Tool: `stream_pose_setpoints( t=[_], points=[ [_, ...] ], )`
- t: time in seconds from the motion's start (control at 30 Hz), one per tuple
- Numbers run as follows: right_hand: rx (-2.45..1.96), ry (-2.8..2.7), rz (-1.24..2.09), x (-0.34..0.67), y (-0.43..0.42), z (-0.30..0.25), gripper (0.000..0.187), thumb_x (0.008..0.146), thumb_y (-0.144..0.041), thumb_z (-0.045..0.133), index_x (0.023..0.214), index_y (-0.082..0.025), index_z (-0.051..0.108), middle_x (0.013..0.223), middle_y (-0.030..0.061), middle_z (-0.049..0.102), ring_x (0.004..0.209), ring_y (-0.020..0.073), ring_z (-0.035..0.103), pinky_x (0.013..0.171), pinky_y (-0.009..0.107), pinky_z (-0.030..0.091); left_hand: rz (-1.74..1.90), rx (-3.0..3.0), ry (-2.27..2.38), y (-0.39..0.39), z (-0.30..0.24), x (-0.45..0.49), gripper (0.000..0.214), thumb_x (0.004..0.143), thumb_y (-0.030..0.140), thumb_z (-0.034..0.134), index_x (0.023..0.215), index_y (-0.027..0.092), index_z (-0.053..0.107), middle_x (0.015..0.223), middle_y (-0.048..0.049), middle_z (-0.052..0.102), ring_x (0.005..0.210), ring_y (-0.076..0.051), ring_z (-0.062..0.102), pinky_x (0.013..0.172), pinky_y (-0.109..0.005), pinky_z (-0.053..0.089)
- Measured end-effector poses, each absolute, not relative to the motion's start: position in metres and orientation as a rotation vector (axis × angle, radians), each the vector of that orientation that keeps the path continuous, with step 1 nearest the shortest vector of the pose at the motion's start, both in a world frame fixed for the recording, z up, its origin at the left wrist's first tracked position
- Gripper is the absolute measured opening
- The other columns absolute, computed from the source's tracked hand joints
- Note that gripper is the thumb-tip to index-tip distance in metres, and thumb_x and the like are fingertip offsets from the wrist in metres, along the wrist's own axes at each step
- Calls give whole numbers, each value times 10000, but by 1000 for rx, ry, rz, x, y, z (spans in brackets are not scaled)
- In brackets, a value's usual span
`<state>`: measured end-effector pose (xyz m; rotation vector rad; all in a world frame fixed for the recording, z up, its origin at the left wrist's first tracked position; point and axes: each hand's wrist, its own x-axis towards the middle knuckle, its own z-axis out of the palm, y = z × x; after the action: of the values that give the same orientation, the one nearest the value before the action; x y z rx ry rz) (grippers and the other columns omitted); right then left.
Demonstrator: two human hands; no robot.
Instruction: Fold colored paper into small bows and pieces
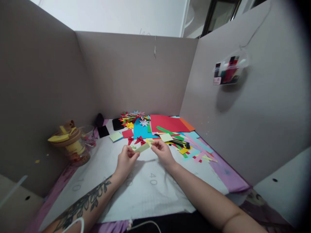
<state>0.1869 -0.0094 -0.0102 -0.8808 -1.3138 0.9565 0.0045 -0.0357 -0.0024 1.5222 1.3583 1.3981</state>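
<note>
**Pale green strip held at both ends, most room on your side**

Head view: your left hand (pixel 126 160) pinches one end of the pale green strip (pixel 142 148), your right hand (pixel 163 153) the other, fingers narrow; probably to keep it straight. Strip sits nearer you than the red sheet (pixel 168 123), and left of it. Cutter (pixel 181 143) lies on your side of the sheet, likely for right-hand reach. Star pile (pixel 128 119) left of sheet. Partition (pixel 138 74) blocks behind it; white-covered desk (pixel 150 200) opens out on your side.
</note>
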Motion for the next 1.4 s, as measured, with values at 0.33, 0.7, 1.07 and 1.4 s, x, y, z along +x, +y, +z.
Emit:
stream_pose_setpoints(
  t=[0.33, 0.7, 1.07, 1.4],
  points=[
    [-864, -1793, 615, 186, -20, -9, 149, 731, -101, 557, 754, -216, 649, 862, 38, 519, 831, 169, 529, 655, 275, 446, 1262, 1698, 1198, -34, -11, -2, 356, 672, 330, 671, 937, 206, 468, 749, -13, 673, 663, -164, 634, 629, -256, 460],
    [-871, -1990, 430, 192, -12, -17, 233, 701, -19, 505, 741, -215, 624, 1032, 61, 521, 1028, 206, 494, 863, 368, 428, 1104, 1698, 1215, -32, -10, 1, 305, 678, 246, 592, 970, 201, 518, 554, 53, 604, 471, -119, 543, 480, -200, 372],
    [-791, -2397, 26, 177, -27, -20, 176, 763, -80, 515, 721, -214, 621, 787, 44, 596, 730, 169, 504, 637, 271, 382, 1112, 1695, 1349, -24, -25, -4, 271, 681, 191, 555, 951, 206, 534, 515, 69, 543, 454, -127, 519, 481, -214, 378],
    [-792, -2520, 275, 203, -2, -20, 154, 758, -54, 555, 731, -172, 648, 822, 48, 658, 781, 155, 564, 726, 254, 429, 920, 2843, 1255, -25, -16, -12, 375, 766, 49, 479, 1055, 238, 625, 1263, -87, 514, 1235, -267, 389, 990, -473, 358]
  ],
)
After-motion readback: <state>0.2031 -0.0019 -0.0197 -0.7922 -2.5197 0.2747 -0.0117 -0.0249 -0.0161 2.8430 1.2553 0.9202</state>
